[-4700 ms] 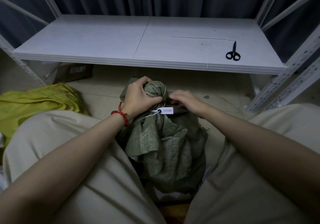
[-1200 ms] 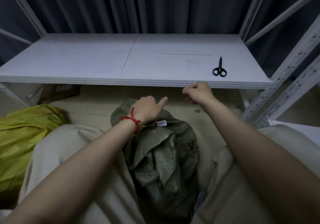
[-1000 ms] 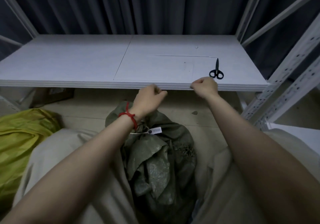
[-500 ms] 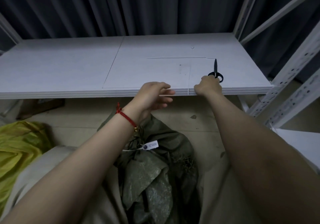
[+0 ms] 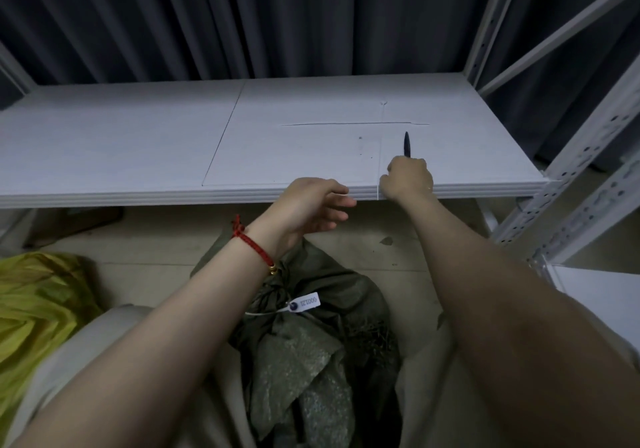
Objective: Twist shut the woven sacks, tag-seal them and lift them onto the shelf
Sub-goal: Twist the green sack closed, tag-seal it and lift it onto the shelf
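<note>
A dark green woven sack (image 5: pixel 311 350) stands between my knees, its neck twisted shut and tied, with a white numbered tag (image 5: pixel 306 301) hanging from the tie. My left hand (image 5: pixel 308 207), red cord at the wrist, hovers above the sack just below the shelf edge, fingers relaxed and holding nothing. My right hand (image 5: pixel 407 177) lies on the white shelf (image 5: pixel 138 136) at its front edge, fingers curled over the handles of the black scissors (image 5: pixel 407 143); only the blades show beyond the knuckles.
A yellow-green sack (image 5: pixel 38 312) lies on the floor at the left. White perforated shelf posts (image 5: pixel 581 184) rise at the right. Dark curtains hang behind the shelf. A cardboard box sits in shadow under the shelf at the left.
Both hands left the sack's neck and rose toward the shelf. My right hand reached the scissors and closed over their handles. The tagged sack stays where it was.
</note>
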